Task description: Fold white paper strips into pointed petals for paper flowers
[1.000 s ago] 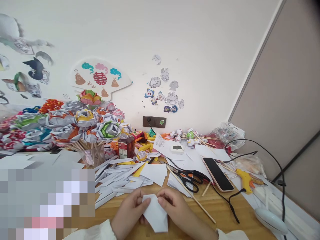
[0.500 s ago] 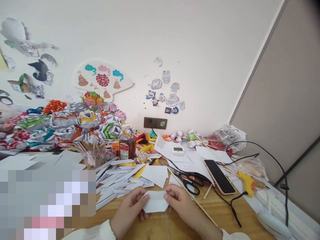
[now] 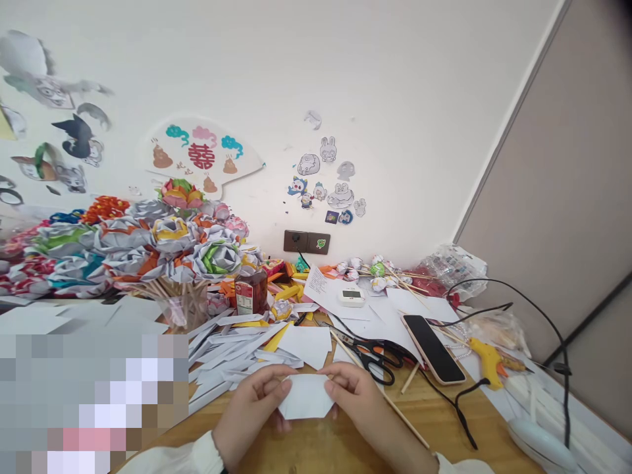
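Observation:
Between my two hands is a small white sheet of paper (image 3: 307, 397) with slanted lower corners, held up just above the wooden table. My left hand (image 3: 259, 401) pinches its left edge between thumb and fingers. On the opposite side, my right hand (image 3: 353, 398) grips the right edge the same way, thumb in front. Behind my hands lies a pile of folded white paper strips (image 3: 232, 352), and a flat white paper piece (image 3: 309, 345) rests beside it. Black-handled scissors (image 3: 378, 359) lie beyond my right hand, near a thin wooden stick (image 3: 407, 421).
Paper flowers (image 3: 172, 234) on sticks fill the left back, next to a dark jar (image 3: 251, 293). To the right are a phone (image 3: 434, 349), a yellow glue gun (image 3: 486, 362), black cables (image 3: 461, 411) and a white timer (image 3: 352, 296). A pixelated patch covers the lower left.
My fingers have shifted inward along the paper's upper edge, and the visible face of the sheet looks slightly wider and flatter. Both hands keep hold of it.

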Available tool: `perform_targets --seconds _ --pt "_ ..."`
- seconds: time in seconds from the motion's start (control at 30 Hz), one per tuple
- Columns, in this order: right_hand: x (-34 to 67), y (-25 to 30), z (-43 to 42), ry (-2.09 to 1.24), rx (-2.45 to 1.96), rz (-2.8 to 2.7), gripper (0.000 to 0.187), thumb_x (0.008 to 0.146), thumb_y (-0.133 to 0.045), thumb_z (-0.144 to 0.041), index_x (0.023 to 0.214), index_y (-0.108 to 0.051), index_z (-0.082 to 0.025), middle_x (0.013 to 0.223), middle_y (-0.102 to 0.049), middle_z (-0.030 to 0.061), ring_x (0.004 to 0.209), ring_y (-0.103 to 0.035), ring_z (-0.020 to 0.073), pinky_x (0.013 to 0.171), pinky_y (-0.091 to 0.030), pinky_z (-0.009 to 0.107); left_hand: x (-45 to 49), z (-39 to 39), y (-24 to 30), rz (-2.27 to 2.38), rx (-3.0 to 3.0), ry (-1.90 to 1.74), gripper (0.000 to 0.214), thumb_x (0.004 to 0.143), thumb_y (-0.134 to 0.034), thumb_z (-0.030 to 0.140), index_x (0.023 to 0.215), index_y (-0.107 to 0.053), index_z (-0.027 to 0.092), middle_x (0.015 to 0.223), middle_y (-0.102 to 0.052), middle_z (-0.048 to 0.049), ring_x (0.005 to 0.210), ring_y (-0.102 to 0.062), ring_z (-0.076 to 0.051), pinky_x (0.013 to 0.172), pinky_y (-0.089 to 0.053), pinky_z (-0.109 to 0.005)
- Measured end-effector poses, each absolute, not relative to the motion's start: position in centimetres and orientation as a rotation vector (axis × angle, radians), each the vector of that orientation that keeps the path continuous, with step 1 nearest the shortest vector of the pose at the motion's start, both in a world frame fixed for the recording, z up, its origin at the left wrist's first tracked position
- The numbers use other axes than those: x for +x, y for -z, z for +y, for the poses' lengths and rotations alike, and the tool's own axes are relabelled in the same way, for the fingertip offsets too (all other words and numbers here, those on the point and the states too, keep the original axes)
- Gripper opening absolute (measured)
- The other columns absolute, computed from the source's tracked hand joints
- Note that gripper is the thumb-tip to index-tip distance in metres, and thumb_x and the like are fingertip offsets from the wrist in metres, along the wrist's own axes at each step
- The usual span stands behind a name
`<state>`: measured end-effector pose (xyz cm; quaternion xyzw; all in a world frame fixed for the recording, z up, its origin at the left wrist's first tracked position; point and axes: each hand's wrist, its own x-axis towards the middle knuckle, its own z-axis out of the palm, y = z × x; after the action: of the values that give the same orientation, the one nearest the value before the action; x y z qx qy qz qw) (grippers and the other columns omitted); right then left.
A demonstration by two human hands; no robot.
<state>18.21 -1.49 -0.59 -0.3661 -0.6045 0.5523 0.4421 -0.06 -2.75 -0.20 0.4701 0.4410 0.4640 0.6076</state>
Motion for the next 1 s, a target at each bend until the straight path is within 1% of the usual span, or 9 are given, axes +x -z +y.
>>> perform_targets --seconds 0.1,0.3,0.4,0.5,0.63,0.7,0.83,0.93,1.0 --pt "18.33 0.74 -1.51 -1.345 -0.88 -1.507 0.029 0.07 -0.059 -0.039 0.086 -0.061 -0.015 0.054 -0.053 -0.0018 0.046 -0.049 0.0099 0.043 -0.04 0.02 -0.02 -2.89 -0.22 1.028 1.047 -1.076 0.037 0.061 -0.064 0.041 0.088 -0.055 0.016 0.048 -0.06 0.0044 0.036 -0.054 -0.012 0.037 -0.042 -0.022" --pt "18.29 0.34 -1.7 -1.29 -0.898 -1.508 0.026 0.07 -0.059 -0.039 0.079 -0.064 -0.016 0.065 -0.057 0.0017 0.051 -0.051 0.0112 0.044 -0.042 0.021 0.1 -3.18 -0.84 0.954 0.967 -1.077 0.027 0.058 -0.068 0.034 0.073 -0.058 0.014 0.052 -0.064 0.0019 0.037 -0.053 -0.01 0.039 -0.043 -0.022" --pt "18.35 0.29 -1.67 -1.232 -0.911 -1.547 0.024 0.07 -0.058 -0.038 0.076 -0.065 -0.017 0.065 -0.058 0.002 0.053 -0.053 0.0123 0.045 -0.043 0.022 0.13 -3.25 -0.91 0.896 0.952 -1.055 0.027 0.059 -0.069 0.034 0.073 -0.057 0.015 0.053 -0.064 0.0013 0.041 -0.055 -0.011 0.042 -0.044 -0.022" --pt "18.47 0.39 -1.68 -1.113 -0.947 -1.618 0.019 0.072 -0.056 -0.033 0.076 -0.066 -0.017 0.065 -0.061 0.0025 0.054 -0.054 0.0129 0.047 -0.043 0.022 0.21 -3.22 -0.89 0.863 0.975 -1.027 0.027 0.061 -0.066 0.037 0.072 -0.054 0.015 0.052 -0.063 0.0007 0.041 -0.056 -0.012 0.04 -0.043 -0.022" --pt "18.6 0.4 -1.82 -0.916 -0.955 -1.757 0.016 0.075 -0.052 -0.022 0.077 -0.067 -0.019 0.071 -0.066 0.0039 0.065 -0.058 0.0158 0.059 -0.045 0.025 0.39 -3.22 -0.82 0.887 0.959 -0.979 0.026 0.065 -0.061 0.04 0.065 -0.049 0.017 0.048 -0.06 0.003 0.038 -0.055 -0.011 0.037 -0.041 -0.02" --pt "18.65 0.34 -1.87 -0.861 -0.94 -1.815 0.017 0.075 -0.051 -0.02 0.077 -0.067 -0.02 0.074 -0.068 0.0038 0.067 -0.059 0.0164 0.062 -0.045 0.026 0.44 -3.27 -0.81 0.912 0.942 -0.93 0.027 0.065 -0.061 0.041 0.064 -0.048 0.017 0.046 -0.059 0.0035 0.037 -0.054 -0.011 0.037 -0.04 -0.02" --pt "18.8 0.12 -1.97 -0.815 -0.933 -1.858 0.018 0.075 -0.05 -0.018 0.077 -0.067 -0.02 0.073 -0.067 0.003 0.067 -0.059 0.0159 0.062 -0.045 0.025 0.41 -3.19 -0.73 0.951 0.981 -0.919 0.027 0.062 -0.063 0.039 0.069 -0.05 0.017 0.049 -0.06 0.0026 0.04 -0.055 -0.011 0.039 -0.041 -0.02" --pt "18.92 -0.01 -2.09 -0.858 -0.948 -1.86 0.015 0.073 -0.052 -0.019 0.083 -0.064 -0.019 0.08 -0.065 0.0037 0.074 -0.058 0.0167 0.066 -0.045 0.026 0.36 -3.02 -0.46 0.975 1.089 -0.933 0.031 0.06 -0.064 0.041 0.071 -0.051 0.016 0.048 -0.058 0.0042 0.04 -0.054 -0.011 0.041 -0.042 -0.021" --pt "18.91 0.05 -2.11 -0.902 -0.949 -1.861 0.02 0.072 -0.054 -0.021 0.091 -0.062 -0.018 0.084 -0.063 0.0045 0.077 -0.057 0.0172 0.069 -0.045 0.027 0.39 -3.02 -0.26 0.998 1.172 -0.935 0.033 0.059 -0.064 0.043 0.072 -0.051 0.015 0.048 -0.057 0.0052 0.04 -0.054 -0.01 0.043 -0.042 -0.022"
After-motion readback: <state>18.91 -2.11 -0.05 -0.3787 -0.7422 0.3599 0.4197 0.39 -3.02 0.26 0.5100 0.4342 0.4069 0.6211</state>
